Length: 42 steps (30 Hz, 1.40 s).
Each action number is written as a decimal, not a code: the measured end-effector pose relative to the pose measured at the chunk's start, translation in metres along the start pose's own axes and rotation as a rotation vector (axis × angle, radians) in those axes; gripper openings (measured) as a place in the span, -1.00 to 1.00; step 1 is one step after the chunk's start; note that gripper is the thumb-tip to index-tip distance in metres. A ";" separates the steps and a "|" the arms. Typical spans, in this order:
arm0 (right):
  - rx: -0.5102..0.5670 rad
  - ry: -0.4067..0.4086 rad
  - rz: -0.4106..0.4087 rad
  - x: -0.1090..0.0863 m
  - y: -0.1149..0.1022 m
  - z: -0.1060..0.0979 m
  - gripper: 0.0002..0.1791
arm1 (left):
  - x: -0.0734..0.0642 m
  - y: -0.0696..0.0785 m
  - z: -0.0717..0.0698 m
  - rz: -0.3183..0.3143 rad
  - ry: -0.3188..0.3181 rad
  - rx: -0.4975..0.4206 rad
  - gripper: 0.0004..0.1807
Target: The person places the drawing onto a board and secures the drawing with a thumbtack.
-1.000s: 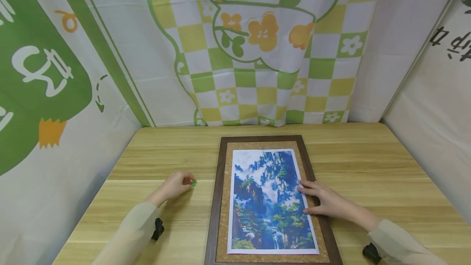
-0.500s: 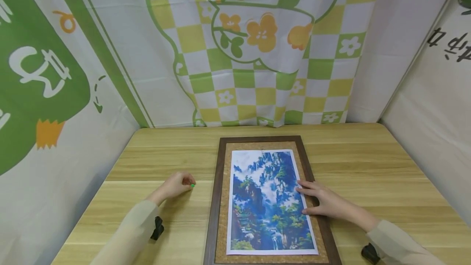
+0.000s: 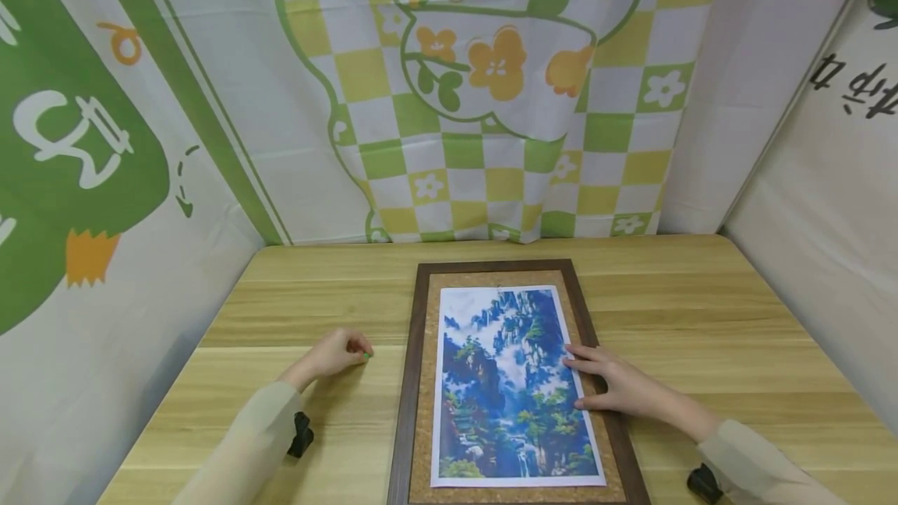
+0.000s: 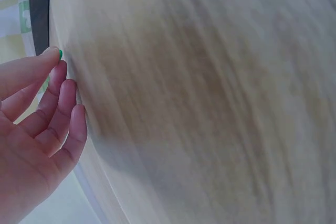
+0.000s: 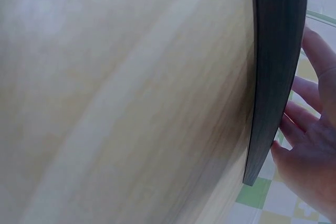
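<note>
Head view: left hand [image 3: 335, 353] pinched small green object [image 4: 61, 54], thumb to fingertip, between desk's [image 3: 673, 294] left edge and framed corkboard [image 3: 494, 265]; right hand [image 3: 617, 385], fingers spread, touched landscape print [image 3: 515, 388] on corkboard.

Framed corkboard [image 3: 463, 279] on a worktop [image 3: 323, 294], top near far edge, landscape print [image 3: 515, 388] on it, right hand [image 3: 617, 384] touching print's right edge, left hand [image 3: 340, 351] pinching small green object [image 3: 366, 354] left of the corkboard

Wood-grain table [image 3: 701, 318], checkered floral curtain [image 3: 470, 150] behind, printed white side walls [image 3: 835, 217]
</note>
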State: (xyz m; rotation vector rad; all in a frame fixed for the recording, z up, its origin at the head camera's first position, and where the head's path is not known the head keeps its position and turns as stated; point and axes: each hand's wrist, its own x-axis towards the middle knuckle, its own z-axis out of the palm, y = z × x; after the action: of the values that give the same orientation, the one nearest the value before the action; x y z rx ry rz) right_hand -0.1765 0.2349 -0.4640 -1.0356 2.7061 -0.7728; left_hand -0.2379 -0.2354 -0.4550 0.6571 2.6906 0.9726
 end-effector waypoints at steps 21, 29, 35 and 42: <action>0.006 0.006 -0.024 0.001 0.000 0.000 -0.27 | 0.022 0.020 0.001 -0.056 0.036 -0.167 -0.81; 0.001 0.004 -0.012 0.001 0.000 0.000 -0.27 | 0.042 0.037 0.007 -0.070 0.071 -0.185 -0.82; -0.019 0.015 -0.029 0.001 0.000 0.001 -0.28 | 0.058 0.051 0.011 -0.126 0.082 -0.264 -0.79; -0.023 0.023 -0.030 0.001 0.001 0.001 -0.28 | 0.076 0.069 0.015 -0.123 0.093 -0.330 -0.76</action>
State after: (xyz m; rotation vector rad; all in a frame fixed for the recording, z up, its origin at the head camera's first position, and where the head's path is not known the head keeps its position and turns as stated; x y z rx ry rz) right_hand -0.1776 0.2348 -0.4651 -1.0814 2.7304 -0.7655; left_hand -0.2766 -0.1435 -0.4253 0.3849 2.5219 1.3991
